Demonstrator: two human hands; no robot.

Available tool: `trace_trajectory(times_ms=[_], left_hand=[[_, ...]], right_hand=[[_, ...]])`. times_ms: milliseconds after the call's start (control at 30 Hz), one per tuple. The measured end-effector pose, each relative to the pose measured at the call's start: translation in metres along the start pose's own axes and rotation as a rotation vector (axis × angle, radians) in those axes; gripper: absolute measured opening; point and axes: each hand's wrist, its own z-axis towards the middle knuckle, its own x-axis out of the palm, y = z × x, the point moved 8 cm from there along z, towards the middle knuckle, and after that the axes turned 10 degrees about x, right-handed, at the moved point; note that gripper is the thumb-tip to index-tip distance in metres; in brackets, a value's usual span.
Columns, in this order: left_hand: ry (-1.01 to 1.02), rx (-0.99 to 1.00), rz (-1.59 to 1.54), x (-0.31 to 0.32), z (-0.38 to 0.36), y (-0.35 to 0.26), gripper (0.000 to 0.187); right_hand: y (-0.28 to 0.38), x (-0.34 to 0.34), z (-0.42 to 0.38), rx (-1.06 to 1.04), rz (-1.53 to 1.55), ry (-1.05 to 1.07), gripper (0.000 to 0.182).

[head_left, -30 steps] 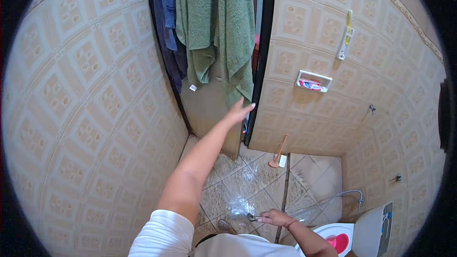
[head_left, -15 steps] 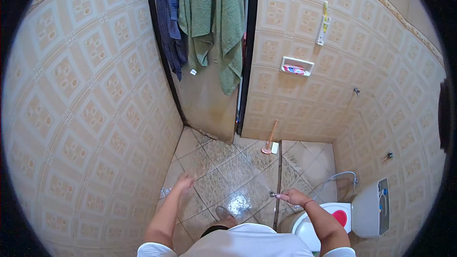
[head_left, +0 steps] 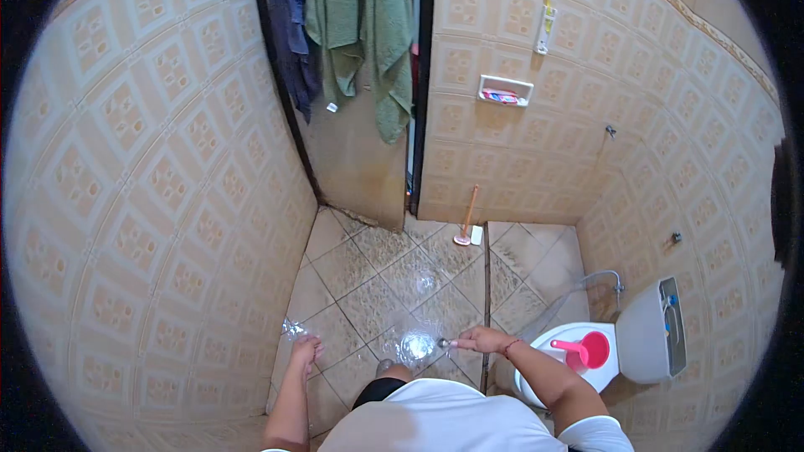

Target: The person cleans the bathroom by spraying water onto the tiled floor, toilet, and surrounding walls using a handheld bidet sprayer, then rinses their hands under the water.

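My right hand [head_left: 483, 339] is closed around the handle of a bidet sprayer [head_left: 445, 343], its silver head pointing left over the wet tiled floor [head_left: 394, 293]. From a wall fitting, a pale hose [head_left: 578, 286] runs down toward that hand and partly disappears behind it. On the left, my left hand [head_left: 307, 351] hangs above the floor near the left wall, fingers loosely apart and holding nothing. Dirt streaks and water shine mark the tiles, with a bright wet patch just left of the sprayer head.
A pink dipper [head_left: 594, 350] rests on the white toilet [head_left: 536, 372], beside its cistern [head_left: 649, 335]. A long-handled brush [head_left: 469, 222] and a small white object [head_left: 476, 235] are by the back wall. Towels [head_left: 347, 25] hang on the door. A dark groove crosses the floor.
My right hand has swung left with the sprayer. My left hand has dropped lower and slightly left. The view has shifted, showing more of the pink dipper.
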Motion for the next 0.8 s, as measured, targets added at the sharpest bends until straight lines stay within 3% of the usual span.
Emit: trace_trajectory(times_ms=[67, 133, 167, 267, 300, 367, 433, 500, 600, 667, 767, 800], left_hand=[[0.051, -0.01, 0.023, 0.018, -0.002, -0.002, 0.016], [0.148, -0.026, 0.019, 0.045, 0.001, -0.008, 0.018], [0.198, -0.032, 0.014, 0.063, 0.004, -0.012, 0.019], [0.508, 0.021, 0.114, 0.144, -0.004, -0.038, 0.033], [0.631, 0.045, 0.154, 0.179, -0.02, -0.056, 0.038], [0.828, 0.098, 0.206, 0.247, -0.031, -0.067, 0.043], [0.97, 0.251, 0.338, 0.308, -0.041, -0.082, 0.044], [1.03, 0.527, 0.244, 0.356, -0.062, -0.113, 0.049], [1.163, 0.44, 0.132, 0.414, -0.052, -0.089, 0.058], [1.127, 0.535, -0.134, 0.435, -0.08, -0.133, 0.064], [1.117, 0.526, -0.133, 0.47, -0.107, -0.143, 0.061], [1.098, 0.523, -0.14, 0.482, -0.111, -0.145, 0.06]], right_hand=[[-0.027, 0.004, 0.005, 0.054, 0.018, -0.018, 0.049], [-0.058, -0.022, -0.001, 0.2, 0.095, -0.315, 0.05], [-0.062, -0.024, -0.002, 0.213, 0.112, -0.326, 0.05], [-0.068, -0.05, -0.019, 0.272, 0.389, -0.602, 0.045], [-0.063, -0.048, -0.017, 0.289, 0.406, -0.601, 0.045], [-0.035, -0.058, -0.012, 0.092, 0.61, -0.752, 0.039], [-0.013, -0.063, 0.005, -0.064, 0.52, -0.841, 0.028], [0.021, -0.074, -0.003, -0.08, 0.538, -0.888, 0.026], [0.029, -0.098, -0.014, -0.094, 0.534, -1.129, 0.027], [0.021, -0.108, -0.025, -0.11, 0.516, -1.247, 0.028], [-0.022, -0.12, -0.04, -0.191, 0.903, -1.372, 0.03], [-0.024, -0.13, -0.049, -0.193, 0.895, -1.368, 0.03]])
